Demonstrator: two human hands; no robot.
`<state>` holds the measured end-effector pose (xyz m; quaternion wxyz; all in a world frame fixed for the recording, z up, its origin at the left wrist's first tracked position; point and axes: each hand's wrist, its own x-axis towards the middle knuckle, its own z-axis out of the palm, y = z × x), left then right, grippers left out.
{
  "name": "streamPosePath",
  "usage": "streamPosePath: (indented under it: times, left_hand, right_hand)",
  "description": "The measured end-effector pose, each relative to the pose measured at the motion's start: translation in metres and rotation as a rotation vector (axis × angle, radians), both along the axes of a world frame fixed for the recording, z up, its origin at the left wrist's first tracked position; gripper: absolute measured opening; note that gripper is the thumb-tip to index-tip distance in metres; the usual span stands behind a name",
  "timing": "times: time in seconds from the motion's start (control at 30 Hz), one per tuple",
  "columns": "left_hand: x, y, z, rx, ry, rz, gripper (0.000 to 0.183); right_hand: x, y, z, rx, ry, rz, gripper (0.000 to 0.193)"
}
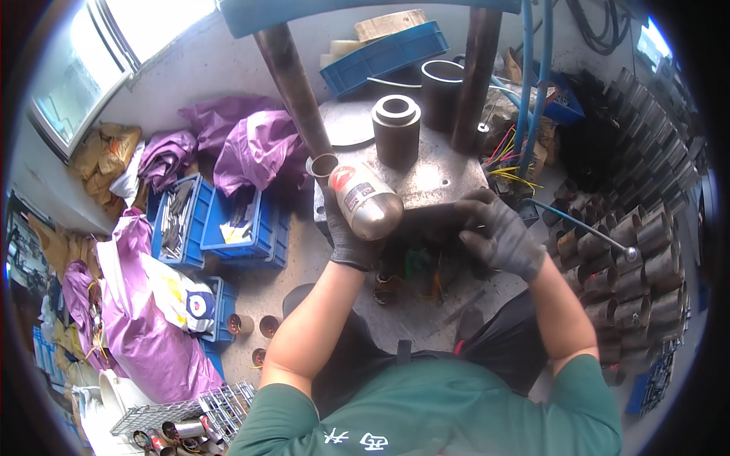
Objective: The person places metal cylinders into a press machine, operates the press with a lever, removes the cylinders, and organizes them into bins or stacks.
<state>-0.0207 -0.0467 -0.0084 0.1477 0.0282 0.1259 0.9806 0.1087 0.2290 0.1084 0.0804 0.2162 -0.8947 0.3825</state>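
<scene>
My left hand point(351, 242), in a dark grey work glove, is closed around a shiny metal cylinder point(372, 207) with a domed lower end and a red and dark label. The cylinder is tilted over the front left corner of a steel press table point(433, 182). Just behind it shows the open rim of a short tube point(323, 165); whether my hand touches it is hidden. My right hand point(502, 235), also gloved, hovers by the table's front right edge. Its fingers are loosely bent and apart, with nothing visible in them. A thick dark sleeve point(397, 140) with a ring on top stands mid-table.
Two steel columns point(293, 91) point(477, 83) rise from the table to a blue crosspiece point(365, 11). Behind them sits a blue tray point(384, 61). Stacked metal tubes point(631, 266) fill the right, with a ball-ended lever point(582, 223) before them. Blue bins point(236, 220) and purple sacks point(144, 319) lie left.
</scene>
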Motion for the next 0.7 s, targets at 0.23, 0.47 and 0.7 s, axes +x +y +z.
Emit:
streamPosePath:
  times: [0.23,0.47,0.7]
  left_hand:
    - [0.016,-0.013,0.026,-0.038,0.018,0.042,0.088]
    - [0.043,-0.013,0.060,-0.437,0.288,0.061,0.084]
    - [0.054,0.003,0.046,-1.016,0.607,0.378,0.111]
  right_hand:
    - [-0.031,-0.015,-0.096,-0.023,-0.487,-0.033,0.085]
    - [-0.038,-0.013,-0.101,-0.325,-0.646,-0.042,0.093]
    - [-0.044,-0.010,-0.105,-0.576,-0.662,-0.018,0.074]
